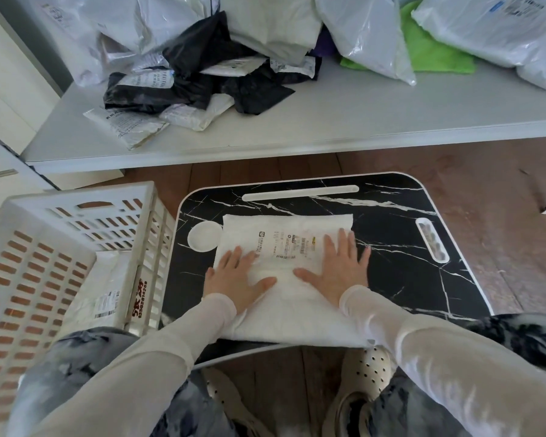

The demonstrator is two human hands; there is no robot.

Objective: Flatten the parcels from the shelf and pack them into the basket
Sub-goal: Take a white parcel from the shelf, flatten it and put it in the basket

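Note:
A white parcel (284,244) with a printed label lies flat on the black marble-patterned lap table (391,216) in front of me. My left hand (237,279) presses on its left part with fingers spread straight. My right hand (338,269) presses flat on its right part, fingers pointing away from me. The white slotted plastic basket (60,222) stands to the left of the table, with one white labelled parcel (98,298) lying inside it. On the white shelf (328,121) beyond the table lies a pile of black and white parcels (196,80).
Large white plastic bags (372,33) and a green cloth (432,55) sit at the back right of the shelf. Brown wooden floor (501,184) shows between shelf and table. My knees and perforated shoes (369,370) are under the table's near edge.

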